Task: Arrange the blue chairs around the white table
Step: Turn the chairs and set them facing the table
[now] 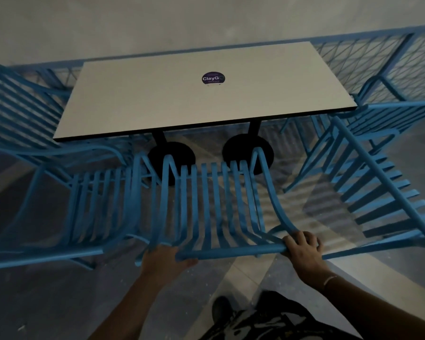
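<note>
— What stood at the far left?

— A blue slatted chair [22, 114], beside the left end of the white surface [182, 94]. Just nearer, a second blue chair [93, 204] faced the surface's long near edge.

— And the left grip?

— The left grip [162, 260] was closed around the top rail of the middle chair [214, 204], at the rail's left end. That chair stood right beside the second one, its seat pointed toward the surface's two black round bases [247, 153].

— Anything on the surface itself?

— Only a round dark sticker [213, 78] reading "ClayG", toward the far side.

— The right grip?

— The right grip [303, 249] was wrapped over the same rail's right end, fingers curled on top.

— Farther right?

— A fourth blue chair [378, 173] stood at the surface's right end, angled. A blue mesh railing [368, 60] ran behind everything.
</note>
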A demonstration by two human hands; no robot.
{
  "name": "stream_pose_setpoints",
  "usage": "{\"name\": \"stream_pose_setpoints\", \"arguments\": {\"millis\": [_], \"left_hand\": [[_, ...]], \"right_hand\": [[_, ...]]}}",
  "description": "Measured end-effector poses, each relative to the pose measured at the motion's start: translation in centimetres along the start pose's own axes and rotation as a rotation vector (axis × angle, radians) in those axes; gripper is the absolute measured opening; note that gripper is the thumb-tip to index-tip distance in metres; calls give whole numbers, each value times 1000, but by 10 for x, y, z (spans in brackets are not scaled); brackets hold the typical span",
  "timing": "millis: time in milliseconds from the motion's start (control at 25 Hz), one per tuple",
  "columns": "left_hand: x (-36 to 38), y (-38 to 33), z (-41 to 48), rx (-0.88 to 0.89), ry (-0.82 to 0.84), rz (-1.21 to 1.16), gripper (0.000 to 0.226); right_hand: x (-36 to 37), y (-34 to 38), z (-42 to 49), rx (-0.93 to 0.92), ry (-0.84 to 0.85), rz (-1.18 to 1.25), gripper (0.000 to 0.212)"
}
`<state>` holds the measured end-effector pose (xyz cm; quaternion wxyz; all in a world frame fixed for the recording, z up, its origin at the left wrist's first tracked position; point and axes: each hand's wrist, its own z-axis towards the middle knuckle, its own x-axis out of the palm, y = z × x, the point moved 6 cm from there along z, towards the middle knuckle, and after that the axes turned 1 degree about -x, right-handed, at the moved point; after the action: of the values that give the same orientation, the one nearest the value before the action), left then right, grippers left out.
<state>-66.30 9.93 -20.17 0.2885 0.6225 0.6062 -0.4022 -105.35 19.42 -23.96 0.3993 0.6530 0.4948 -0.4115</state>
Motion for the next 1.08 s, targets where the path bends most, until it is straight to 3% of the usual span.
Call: {"name": "stream_pose_setpoints", "arguments": {"millis": [80, 240, 400, 480, 640, 720, 840, 880, 1080], "left_hand": [[3, 3, -3, -17, 4, -4, 82], [4, 4, 7, -30, -27, -42, 93], [-4, -29, 4, -62, 5, -43, 66], [-7, -48, 4, -49, 24, -77, 64], [-12, -62, -12, -64, 42, -180, 37], [-5, -54, -18, -95, 53, -221, 44], [39, -28, -15, -162, 41, -290, 94], [52, -25, -20, -197, 22, -285, 102], [42, -54, -63, -405, -173, -66, 96]], "right_hand": [[1, 0, 8, -5, 48, 10, 27], [-11, -1, 20, 5, 109, 4, 32], [-36, -18, 39, -4, 126, -9, 37], [-49, -32, 48, 24, 197, -20, 40], [-43, -33, 47, 18, 300, -10, 42], [-38, -29, 35, -47, 244, 0, 56], [-40, -35, 18, -177, 157, -8, 85], [-42, -40, 14, -211, 141, -19, 88], [-59, -49, 22, -290, 150, -38, 76]]}}
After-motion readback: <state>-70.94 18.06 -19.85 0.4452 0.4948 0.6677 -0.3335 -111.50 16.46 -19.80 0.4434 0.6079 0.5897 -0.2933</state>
